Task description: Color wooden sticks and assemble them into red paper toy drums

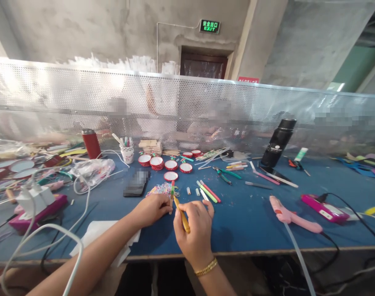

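My left hand (152, 209) is closed on the lower end of a narrow wooden craft stick (172, 189), which stands up from the fingers and shows red and green bands. In my right hand (196, 230) is a yellow marker pen (185, 222), its tip close to the stick's right edge; whether it touches I cannot tell. Beyond the left hand lies a heap of multicoloured small strands (159, 189). Just past the right hand are several felt pens, among them a green marker (210, 192), and a loose white cap (188, 190).
A black phone (137, 183) and red-rimmed white discs (171, 165) lie farther back. Pliers (222, 176), a black bottle (278, 144) and a pink glue gun (293, 217) are to the right. White cables (78, 238) loop at left beside a power strip (39, 213). A perforated screen (162, 111) borders the back.
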Available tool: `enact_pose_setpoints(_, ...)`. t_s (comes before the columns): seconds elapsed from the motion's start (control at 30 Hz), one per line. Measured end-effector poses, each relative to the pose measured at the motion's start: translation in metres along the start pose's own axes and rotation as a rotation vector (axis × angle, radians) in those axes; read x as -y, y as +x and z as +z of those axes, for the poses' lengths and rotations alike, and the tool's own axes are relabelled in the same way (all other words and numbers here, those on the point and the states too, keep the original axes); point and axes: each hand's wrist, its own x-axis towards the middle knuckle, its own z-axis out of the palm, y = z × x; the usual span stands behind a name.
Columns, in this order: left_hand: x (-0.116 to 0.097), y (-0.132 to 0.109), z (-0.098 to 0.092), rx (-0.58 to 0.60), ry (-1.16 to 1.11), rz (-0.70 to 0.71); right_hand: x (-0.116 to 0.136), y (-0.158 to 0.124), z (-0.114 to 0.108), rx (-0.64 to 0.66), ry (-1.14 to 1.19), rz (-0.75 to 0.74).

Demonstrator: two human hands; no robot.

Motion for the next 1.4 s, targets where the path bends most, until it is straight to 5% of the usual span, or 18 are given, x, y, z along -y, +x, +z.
enact_pose_setpoints(0.43,-0.0077,-0.0044,-0.0041,-0.009,-0.101,-0.15,-0.0043,-0.0006,0.0047,0.023,-0.025,0.016)
enact_pose_setpoints(1.07,-0.0072,-0.0023,-0.0007,-0.022,-0.084,-0.167,-0.0041,0.0048,0.0051,0.194,-0.014,0.043)
enact_pose_setpoints(1.4,-0.0077,-0.0039,-0.0001,-0.024,-0.086,-0.178,-0.0038,0.0032,0.0052,0.177,-0.003,0.044)
